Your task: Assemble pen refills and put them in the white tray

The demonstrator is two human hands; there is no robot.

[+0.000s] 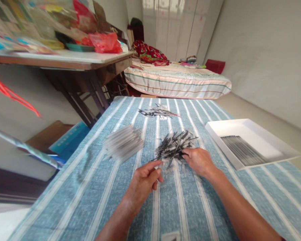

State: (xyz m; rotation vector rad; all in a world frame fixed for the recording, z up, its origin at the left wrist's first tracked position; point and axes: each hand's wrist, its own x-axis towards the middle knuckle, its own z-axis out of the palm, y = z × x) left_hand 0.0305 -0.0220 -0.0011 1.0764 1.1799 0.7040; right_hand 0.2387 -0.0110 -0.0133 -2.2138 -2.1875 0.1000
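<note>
Left hand pinched shut; right hand, grip unclear, on spiky grey pin pile, tabletop centre. Right edge: white rect. tray w/ dark rod rows.

Blur smears the clear pile (pieces unreadable); the dark pile hides fingertips of the right hand.

Small room, daylight through pale curtains at far end. Plain grey-white walls; beige floor. Bed under striped cover, red patterned blanket heaped at its far end. Left: dark wooden table piled with bags, red plastic bag on top. Red box by right wall. Foreground bench under blue-striped cloth.
</note>
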